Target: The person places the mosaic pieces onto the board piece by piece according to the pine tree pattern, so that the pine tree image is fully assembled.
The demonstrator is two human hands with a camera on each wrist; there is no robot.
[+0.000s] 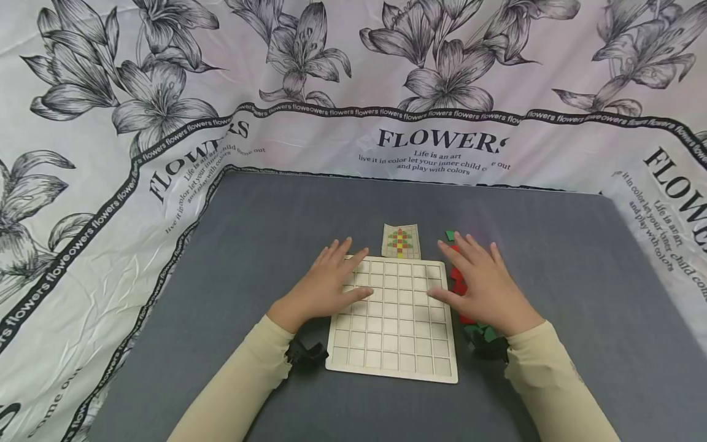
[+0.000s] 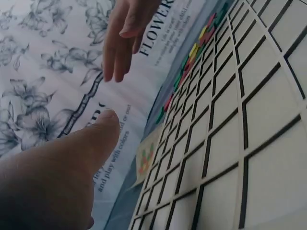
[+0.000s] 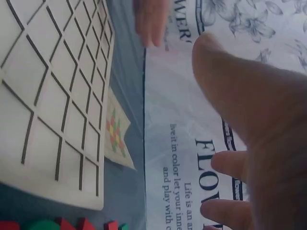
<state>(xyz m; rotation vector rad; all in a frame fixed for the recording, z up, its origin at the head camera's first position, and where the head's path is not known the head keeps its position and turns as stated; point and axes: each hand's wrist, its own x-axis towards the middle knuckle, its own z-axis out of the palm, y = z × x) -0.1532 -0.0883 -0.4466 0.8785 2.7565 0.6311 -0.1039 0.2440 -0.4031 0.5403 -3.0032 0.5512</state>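
Board lower centre, between my left hand at upper-left corner and right hand at right edge; both empty, spread.

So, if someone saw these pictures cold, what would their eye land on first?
Probably the pale, square, wooden-looking gridded board on the grey tabletop, with a bare left hand and right hand at its sides. At its far edge lies a small, beige, rectangular card with a red, green and yellow pattern, and small red and green pieces sit along its right side. Behind, a white cloth printed with large black flowers fills the background.
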